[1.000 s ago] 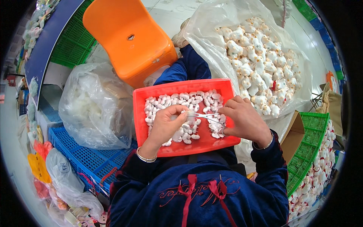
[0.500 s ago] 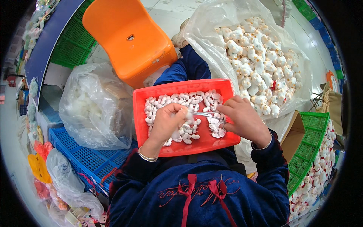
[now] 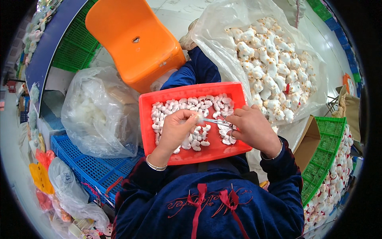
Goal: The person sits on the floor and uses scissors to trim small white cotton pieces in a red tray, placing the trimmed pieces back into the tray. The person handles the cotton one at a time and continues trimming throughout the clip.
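Observation:
A red plastic tray [image 3: 167,160] rests on my lap, holding many small white bean-shaped plush pieces [image 3: 195,141]. Over its middle, my left hand [image 3: 175,129] is closed in a pinch on a small white plush piece [image 3: 198,117], mostly hidden by the fingertips. Beneath that hand a tuft of white fluff [image 3: 185,143] shows, though I cannot tell whether it is held. My right hand [image 3: 252,129] is wrapped round slim silver forceps [image 3: 217,121], whose tip points left and touches the piece at my left fingertips. Flat whitish pieces [image 3: 225,133] lie under the forceps.
Left of the tray, a clear bag of white stuffing [image 3: 93,111] sits by a blue crate [image 3: 85,163]. An orange chair [image 3: 135,44] stands ahead. To the right are a large clear bag of white plush figures [image 3: 274,67], a cardboard box [image 3: 308,141] and a green crate [image 3: 324,155].
The forceps' arms, spread half a second ago, are now together, with their tip at the left fingertips. White fluff near those fingertips looks smaller. Both hands stay over the tray.

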A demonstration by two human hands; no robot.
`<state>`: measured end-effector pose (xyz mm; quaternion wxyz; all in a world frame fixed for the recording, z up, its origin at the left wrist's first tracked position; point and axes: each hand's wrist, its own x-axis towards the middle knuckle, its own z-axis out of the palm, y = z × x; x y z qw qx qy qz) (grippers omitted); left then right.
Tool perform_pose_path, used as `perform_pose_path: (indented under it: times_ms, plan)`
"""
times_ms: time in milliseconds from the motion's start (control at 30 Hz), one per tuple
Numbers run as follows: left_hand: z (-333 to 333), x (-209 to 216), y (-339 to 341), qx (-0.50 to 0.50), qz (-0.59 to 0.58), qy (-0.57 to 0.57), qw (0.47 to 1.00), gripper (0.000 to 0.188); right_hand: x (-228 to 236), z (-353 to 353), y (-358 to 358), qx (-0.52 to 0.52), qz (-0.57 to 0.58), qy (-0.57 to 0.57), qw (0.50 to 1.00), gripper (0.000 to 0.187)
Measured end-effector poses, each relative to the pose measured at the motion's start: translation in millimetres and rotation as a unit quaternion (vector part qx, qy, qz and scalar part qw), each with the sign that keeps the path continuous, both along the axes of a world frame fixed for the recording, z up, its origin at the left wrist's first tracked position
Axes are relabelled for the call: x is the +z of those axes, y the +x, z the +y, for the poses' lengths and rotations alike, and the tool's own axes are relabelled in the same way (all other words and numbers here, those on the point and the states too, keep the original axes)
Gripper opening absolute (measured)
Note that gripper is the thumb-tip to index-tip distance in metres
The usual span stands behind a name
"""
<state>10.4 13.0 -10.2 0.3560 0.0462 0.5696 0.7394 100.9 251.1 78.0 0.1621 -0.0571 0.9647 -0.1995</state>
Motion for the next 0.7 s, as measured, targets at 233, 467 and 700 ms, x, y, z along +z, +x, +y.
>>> perform_pose_path:
  times_ms: [233, 467, 700]
  plan:
    - [-13, -6, -11, 0.043, -0.134, 0.027, 0.990, 0.013, -8, 11, 8, -0.047, 0.048, -0.036, 0.997, 0.072]
    - [-10, 1, -5, 0.004, -0.157, 0.045, 0.987, 0.013, -21, 4, 9, -0.036, 0.080, -0.059, 0.994, 0.069]
    - [-7, 2, -3, -0.025, -0.066, -0.013, 0.997, 0.013, -6, 11, 9, -0.024, -0.033, -0.031, 0.999, 0.041]
